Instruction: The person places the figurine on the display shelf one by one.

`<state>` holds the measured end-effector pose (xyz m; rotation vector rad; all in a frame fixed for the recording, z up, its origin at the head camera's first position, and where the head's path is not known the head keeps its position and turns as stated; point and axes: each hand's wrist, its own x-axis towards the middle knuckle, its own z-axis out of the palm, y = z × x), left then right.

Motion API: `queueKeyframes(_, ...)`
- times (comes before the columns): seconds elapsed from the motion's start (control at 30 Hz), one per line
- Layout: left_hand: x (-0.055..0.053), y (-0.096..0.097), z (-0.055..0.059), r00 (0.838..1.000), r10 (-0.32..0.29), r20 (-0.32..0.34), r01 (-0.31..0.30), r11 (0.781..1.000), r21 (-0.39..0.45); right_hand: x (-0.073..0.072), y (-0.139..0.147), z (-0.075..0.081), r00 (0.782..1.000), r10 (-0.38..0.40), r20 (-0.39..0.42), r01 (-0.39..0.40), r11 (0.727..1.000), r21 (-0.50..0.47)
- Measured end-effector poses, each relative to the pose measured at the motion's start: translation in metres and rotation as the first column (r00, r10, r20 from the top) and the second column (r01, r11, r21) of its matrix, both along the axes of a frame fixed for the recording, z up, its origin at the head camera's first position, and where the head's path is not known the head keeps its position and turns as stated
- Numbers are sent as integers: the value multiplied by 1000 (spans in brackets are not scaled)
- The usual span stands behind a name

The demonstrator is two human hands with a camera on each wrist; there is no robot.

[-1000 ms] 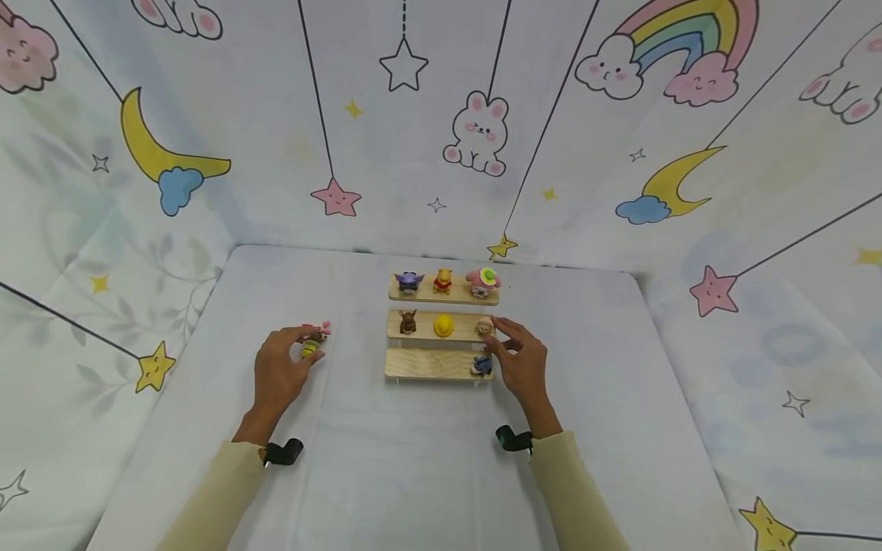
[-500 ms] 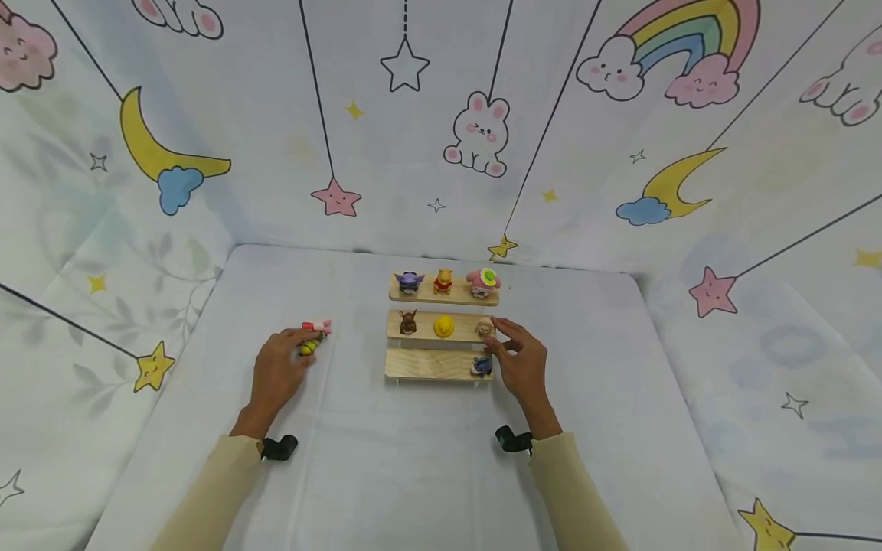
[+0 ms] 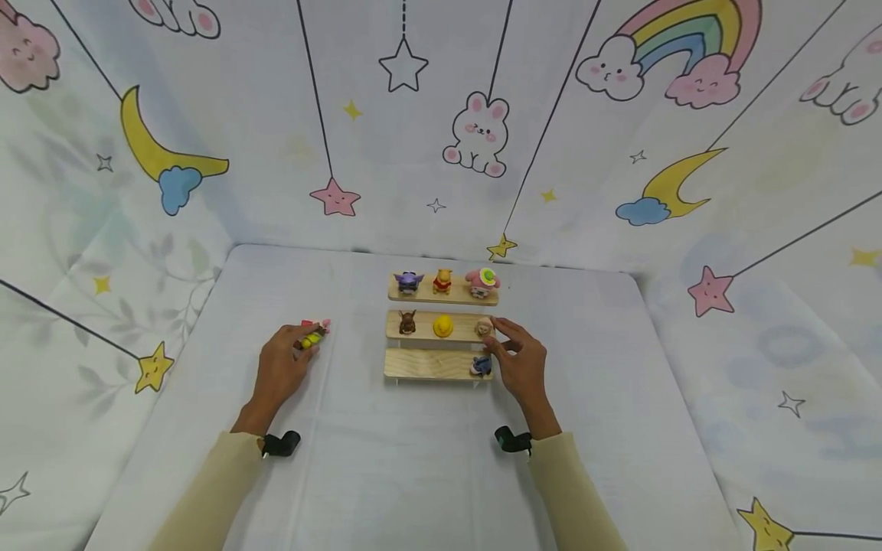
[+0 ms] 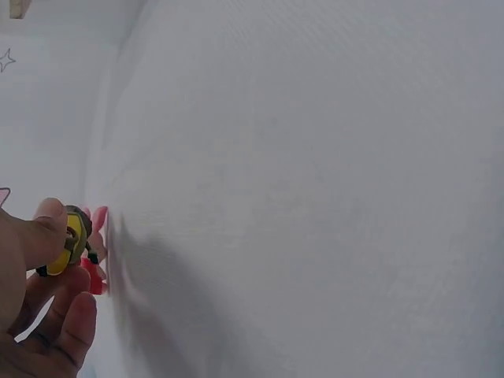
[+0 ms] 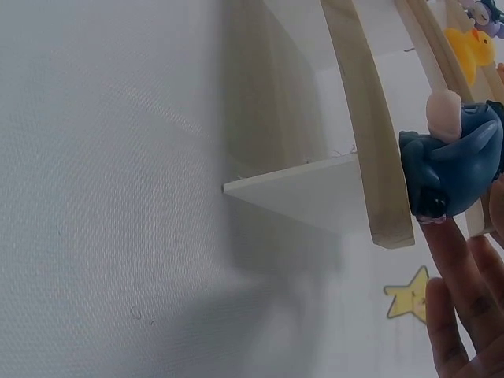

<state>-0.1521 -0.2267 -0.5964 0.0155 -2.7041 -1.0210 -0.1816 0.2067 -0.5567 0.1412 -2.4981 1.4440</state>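
Observation:
My left hand pinches a small yellow-and-dark figurine between thumb and fingertips, at the left of the table. In the left wrist view the yellow figurine shows a green rim and a thin dark limb. Just behind it, a red-and-pink figurine lies on the white cloth, partly hidden. My right hand stays at the right end of the tiered wooden shelf, its thumb and index fingertips right at the middle board's end. A blue donkey figurine sits beside it on the lowest board.
On the middle board are a brown figurine, a yellow duck and a beige figurine. The top board carries a purple figurine, a bear in red and a pink figurine. Printed cloth walls surround the table.
The yellow-and-dark figurine has turned within my left fingers, and the left hand has shifted slightly. My right hand has kept its place at the shelf end.

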Motion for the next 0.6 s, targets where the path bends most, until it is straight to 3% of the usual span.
queueKeyframes(0.3, 0, 5, 12, 1000, 0, 21, 0, 1000, 18, 0, 0, -1, 1000, 5, -5, -5, 1000, -21)
queueKeyframes(0.6, -4, 9, 17, 988, -116, 107, 127, 986, -104, 1, 1, -3, 1000, -3, 16, 3, 1000, -29)
